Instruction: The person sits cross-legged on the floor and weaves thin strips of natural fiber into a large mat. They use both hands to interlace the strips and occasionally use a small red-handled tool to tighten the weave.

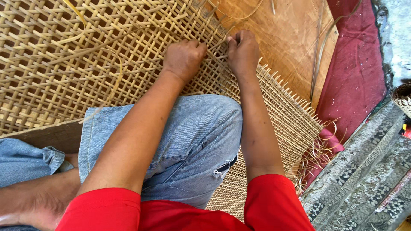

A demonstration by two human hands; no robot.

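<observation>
A large sheet of open-weave cane webbing [85, 64] lies spread over a wooden board [287, 38] in front of me. My left hand [184, 57] rests knuckles-up on the weave, fingers curled around a thin cane strand [216, 53]. Close beside it, my right hand [242, 49] pinches the same strand at the webbing's unfinished edge. Loose strand ends stick out along the right edge [295, 100]. My bent knee in blue jeans [201, 137] lies under both forearms.
A dark red cloth [355, 77] lies right of the board. A patterned grey stone step [364, 171] runs along the lower right. A small woven basket [403, 98] shows at the right edge. Long loose cane strips [319, 51] trail over the board.
</observation>
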